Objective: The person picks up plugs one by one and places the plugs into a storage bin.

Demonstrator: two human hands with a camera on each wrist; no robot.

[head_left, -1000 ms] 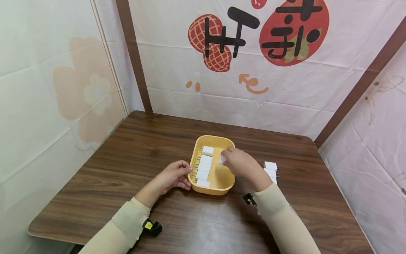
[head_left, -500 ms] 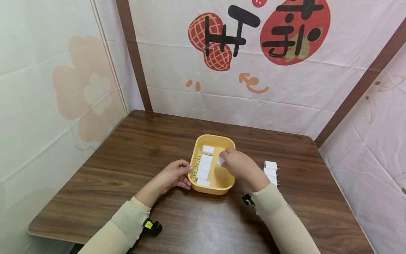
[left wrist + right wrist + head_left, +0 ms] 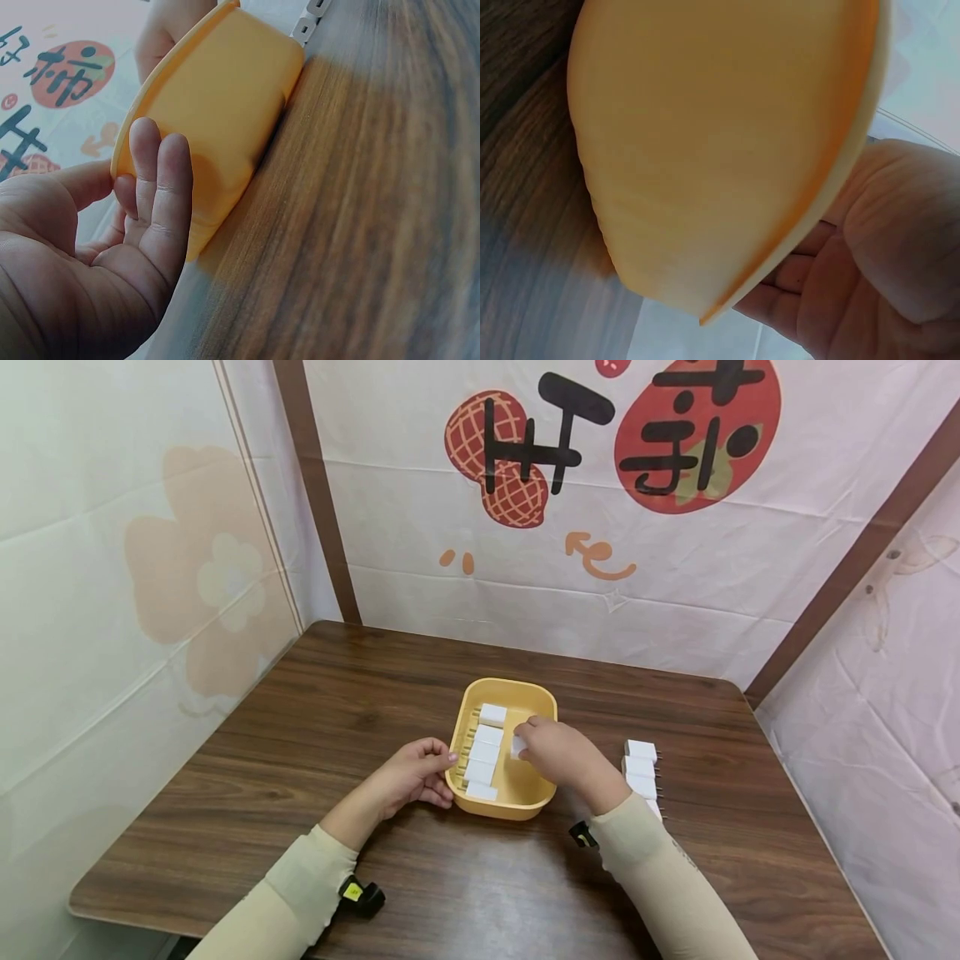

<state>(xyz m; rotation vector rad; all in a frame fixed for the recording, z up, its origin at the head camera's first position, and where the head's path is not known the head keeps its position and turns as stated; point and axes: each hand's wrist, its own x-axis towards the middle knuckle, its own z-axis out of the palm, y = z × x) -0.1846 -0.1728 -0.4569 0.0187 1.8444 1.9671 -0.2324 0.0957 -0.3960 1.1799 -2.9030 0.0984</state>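
A yellow plastic tub (image 3: 501, 812) stands on the table. My left hand (image 3: 408, 778) holds its left rim; in the left wrist view the thumb and a finger pinch the tub's edge (image 3: 217, 90) while two other fingers lie along the outer wall. My right hand (image 3: 572, 758) reaches over the right rim and grips a white charger plug (image 3: 517, 747) inside the tub. Along the tub's left side lies a column of several white charger plugs (image 3: 482, 752), prongs pointing left. From the right wrist, the tub wall (image 3: 705, 150) hides the held plug and the fingertips.
To the right of the tub, several more white charger plugs (image 3: 640, 768) stand in a line on the wooden table (image 3: 360, 693), prongs facing right. My right forearm partly covers the near end of that line. Printed cloth walls (image 3: 420, 585) enclose the table.
My right hand has moved slightly left and toward me inside the tub with the charger plug, nearer the column. More of the line on the right shows. The left hand has stayed at the rim.
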